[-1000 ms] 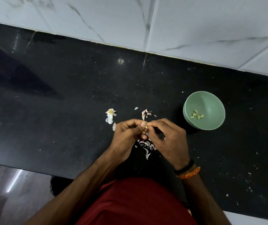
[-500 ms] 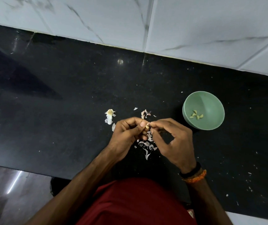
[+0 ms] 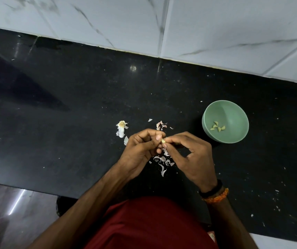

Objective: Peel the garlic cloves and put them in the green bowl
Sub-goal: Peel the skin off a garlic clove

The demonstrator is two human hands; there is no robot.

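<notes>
A small pale garlic clove (image 3: 163, 141) is pinched between the fingertips of both hands above the black counter. My left hand (image 3: 140, 150) grips it from the left with thumb and forefinger. My right hand (image 3: 192, 157) pinches it from the right. The green bowl (image 3: 234, 112) stands to the right of my hands, with several peeled cloves (image 3: 217, 127) lying in its bottom. Most of the held clove is hidden by my fingers.
Loose garlic skins (image 3: 163, 163) lie on the counter under my hands, with more (image 3: 161, 125) just beyond them. A garlic root stub (image 3: 121, 126) with papery skin sits to the left. A white marble-tiled wall (image 3: 216, 27) rises behind the counter. The counter's near edge (image 3: 36, 188) runs by my waist.
My right hand has shifted slightly right and spread its lower fingers while both hands keep working the clove. The bowl and the skins have not moved.
</notes>
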